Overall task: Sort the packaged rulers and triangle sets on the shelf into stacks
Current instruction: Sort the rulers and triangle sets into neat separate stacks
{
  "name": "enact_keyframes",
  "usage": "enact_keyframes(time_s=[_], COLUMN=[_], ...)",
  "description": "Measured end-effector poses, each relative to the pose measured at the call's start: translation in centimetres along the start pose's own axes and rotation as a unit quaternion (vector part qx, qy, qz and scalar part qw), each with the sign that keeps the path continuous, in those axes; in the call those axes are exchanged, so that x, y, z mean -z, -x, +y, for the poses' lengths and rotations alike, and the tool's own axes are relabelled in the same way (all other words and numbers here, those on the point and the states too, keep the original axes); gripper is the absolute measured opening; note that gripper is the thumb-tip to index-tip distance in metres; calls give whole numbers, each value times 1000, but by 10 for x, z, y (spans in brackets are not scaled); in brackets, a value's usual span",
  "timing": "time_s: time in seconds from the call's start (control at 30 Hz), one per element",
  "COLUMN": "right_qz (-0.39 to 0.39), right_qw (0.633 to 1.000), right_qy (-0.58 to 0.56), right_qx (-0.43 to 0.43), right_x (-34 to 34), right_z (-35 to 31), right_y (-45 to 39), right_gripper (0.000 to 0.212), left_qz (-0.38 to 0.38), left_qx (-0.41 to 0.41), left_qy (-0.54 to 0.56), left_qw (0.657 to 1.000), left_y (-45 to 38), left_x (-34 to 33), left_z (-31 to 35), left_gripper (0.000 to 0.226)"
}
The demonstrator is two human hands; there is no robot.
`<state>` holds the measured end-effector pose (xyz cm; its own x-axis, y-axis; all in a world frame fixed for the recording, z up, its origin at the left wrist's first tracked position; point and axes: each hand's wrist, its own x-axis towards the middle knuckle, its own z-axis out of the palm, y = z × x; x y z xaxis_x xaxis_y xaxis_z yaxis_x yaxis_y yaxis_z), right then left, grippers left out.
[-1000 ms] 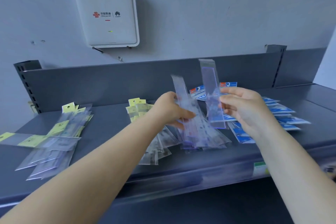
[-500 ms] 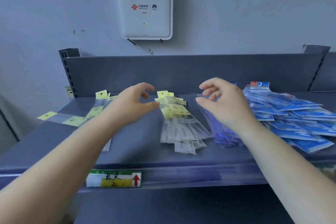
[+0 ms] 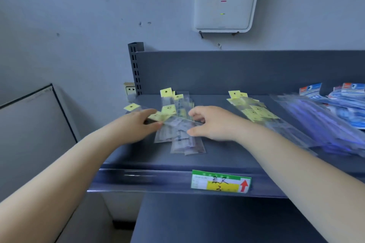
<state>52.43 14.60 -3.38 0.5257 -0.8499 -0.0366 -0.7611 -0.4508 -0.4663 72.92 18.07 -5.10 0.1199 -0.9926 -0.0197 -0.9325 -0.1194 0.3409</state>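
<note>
Both hands at yellow-tagged ruler pile (image 3: 178, 124), frame centre, on shelf (image 3: 217, 161). Left hand (image 3: 138, 126) pinches one yellow-tagged packet (image 3: 166, 117). Right hand (image 3: 209, 123) curled over pile's right edge; actual hold unclear. Second yellow pile (image 3: 252, 110), blue packs (image 3: 325, 122) further right.

1. I see a dark grey shelf (image 3: 227, 160) with a price label (image 3: 220, 181) on its front lip.
2. On it, left to right: two yellow-tagged packet piles (image 3: 178, 124) (image 3: 252, 111), clear purple-tinted packets (image 3: 320, 124), blue-carded packets (image 3: 347, 100).
</note>
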Motion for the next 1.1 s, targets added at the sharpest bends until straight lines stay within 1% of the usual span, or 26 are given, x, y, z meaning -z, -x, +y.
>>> enact_keyframes(time_s=[0.03,0.1,0.13,0.23,0.27,0.33,0.4,0.5,0.53,0.6,0.67,0.77,0.83,0.87,0.9,0.97,1.0,1.03,1.07,1.1], right_qz=[9,52,68,83,84,84,72,44,39,24,4,3,3,4,0,-35,-59,-74,-73,-61], right_qw=[1000,998,996,994,993,983,958,898,880,854,840,833,827,829,834,847,856,868,883,897], right_qy=[-4,-38,-44,-42,-64,-147,-251,-398,-432,-479,-502,-513,-521,-517,-508,-483,-467,-442,-413,-389], right_qx=[-9,-25,-31,-48,-55,-72,-115,-181,-191,-202,-204,-207,-210,-211,-214,-218,-215,-212,-209,-201], right_x=[-2,-3,-2,1,2,3,6,13,14,14,10,5,3,3,3,2,2,0,-1,-3], right_z=[-1,-2,-3,-6,-7,-6,-5,-5,-6,-8,-8,-7,-7,-7,-7,-10,-12,-12,-13,-14], right_y=[-1,0,2,3,1,-3,-12,-25,-28,-37,-45,-58,-64,-67,-69,-73,-75,-77,-78,-79], right_gripper=[44,22,17,20,19,15,12,32,32,19,10,11,12,9,4,6,9,16,22,24], left_qz=[-12,-43,-58,-88,-98,-117,-128,-157,-171,-198,-208,-227,-232,-234,-237,-243,-245,-249,-252,-253], left_qx=[-16,-40,-52,-83,-87,-78,-34,49,62,82,98,100,97,93,88,79,76,73,72,70], left_qy=[18,68,92,151,180,266,387,544,578,624,647,659,656,652,650,646,642,640,639,637], left_qw=[1000,996,993,981,975,954,913,823,796,752,727,710,711,715,717,720,722,723,723,725], left_y=[-3,-8,-11,-18,-19,-23,-27,-33,-34,-38,-42,-45,-46,-47,-48,-49,-49,-49,-48,-48], left_x=[0,3,4,8,10,14,22,32,34,35,32,26,22,20,19,18,18,18,17,17], left_z=[0,3,5,8,6,0,-7,-14,-13,-8,-3,2,1,1,0,-1,-1,0,0,1], left_gripper=[54,53,52,47,43,38,36,38,35,30,34,28,26,22,16,12,14,15,16,16])
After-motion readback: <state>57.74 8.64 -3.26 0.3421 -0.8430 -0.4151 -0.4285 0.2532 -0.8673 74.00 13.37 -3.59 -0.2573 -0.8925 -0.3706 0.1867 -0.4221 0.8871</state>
